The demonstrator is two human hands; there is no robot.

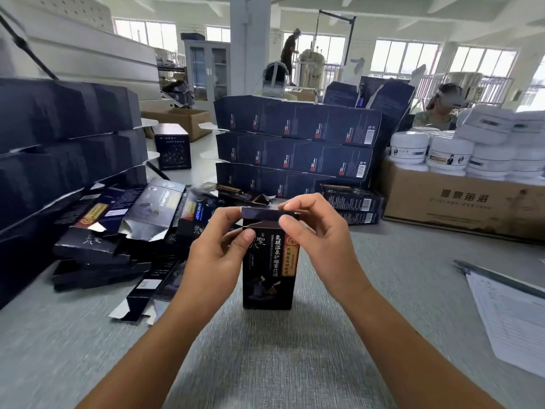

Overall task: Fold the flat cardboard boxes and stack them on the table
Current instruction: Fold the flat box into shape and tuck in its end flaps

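A dark blue cardboard box (267, 278) with gold lettering stands upright on the grey table (295, 364), in the middle of the view. My left hand (219, 246) grips its upper left side, thumb on the front face. My right hand (315, 231) pinches the box's top flap between thumb and forefinger, the flap bent over the opening. To the left lies a loose heap of flat unfolded boxes (124, 231). Behind my hands, folded boxes (295, 149) are stacked in three rows.
Tall stacks of dark boxes (65, 149) fill the left side. A brown carton (460, 202) topped with white jars (448, 152) stands at the right. A clipboard with papers (510, 314) lies at the right edge. People work in the background.
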